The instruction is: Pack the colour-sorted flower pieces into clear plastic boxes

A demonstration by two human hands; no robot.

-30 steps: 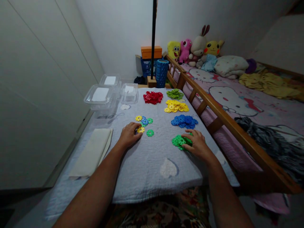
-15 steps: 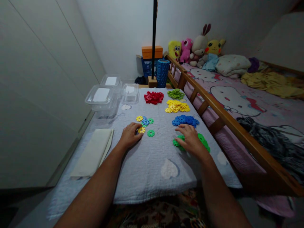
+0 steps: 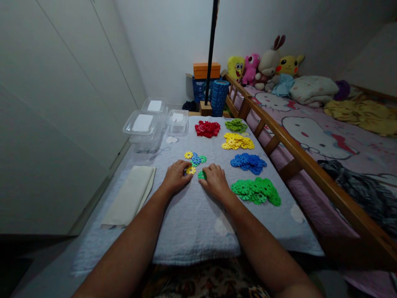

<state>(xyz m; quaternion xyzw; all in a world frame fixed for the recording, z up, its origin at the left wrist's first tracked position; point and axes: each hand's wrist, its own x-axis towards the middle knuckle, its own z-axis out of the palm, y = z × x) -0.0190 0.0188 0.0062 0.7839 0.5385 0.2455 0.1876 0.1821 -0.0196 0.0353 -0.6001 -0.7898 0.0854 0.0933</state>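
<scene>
My left hand [image 3: 176, 178] rests on the cloth, its thumb and fingertips pinched at the edge of a yellow snowflake disc [image 3: 191, 170]. That disc belongs to a small cluster with another yellow disc [image 3: 188, 155], a blue disc [image 3: 196, 158] and green discs [image 3: 203, 159]; whether all of them interlock I cannot tell. Just right of it, my right hand [image 3: 214, 179] has its thumb and fingers closed on a single green snowflake disc [image 3: 201, 175], partly hidden by the fingers. On the right lie piles of green [image 3: 256, 190], blue [image 3: 248, 162] and yellow discs [image 3: 238, 141].
Farther back are piles of red [image 3: 207, 129] and light green pieces [image 3: 236, 125]. Lidded clear plastic boxes [image 3: 144, 124] stand at the back left, behind a folded cream cloth [image 3: 130, 196]. A wooden bed rail [image 3: 276, 140] borders the table's right side.
My right hand has moved left from the green pile to the single green disc and closed on it. My left hand stays by the cluster. The view has shifted slightly.
</scene>
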